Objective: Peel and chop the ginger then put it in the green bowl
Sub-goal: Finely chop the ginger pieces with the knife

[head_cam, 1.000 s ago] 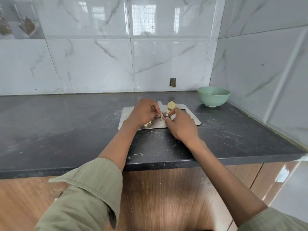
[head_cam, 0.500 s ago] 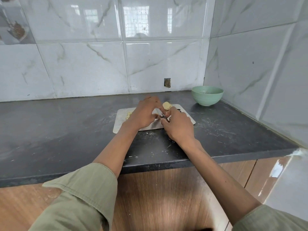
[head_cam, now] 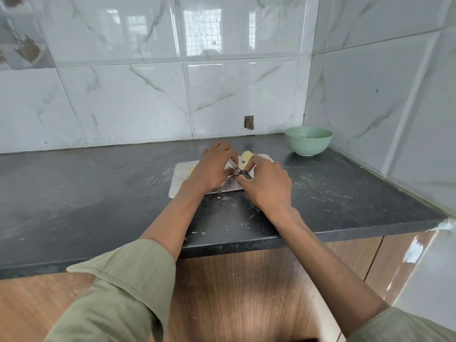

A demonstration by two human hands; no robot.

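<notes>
A home kitchen corner: dark stone countertop (head_cam: 98, 193), marble-look wall tiles (head_cam: 123, 95), wooden cabinet fronts (head_cam: 246, 292) below.

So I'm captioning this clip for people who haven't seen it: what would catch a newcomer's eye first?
First, the two hands meeting over the metal cutting board in the middle of the dark countertop: the right hand grips a knife, while the left hand rests beside the blade. A pale peeled ginger piece sits on the board just behind them. The green bowl stands in the right back corner by the tiled wall.
</notes>
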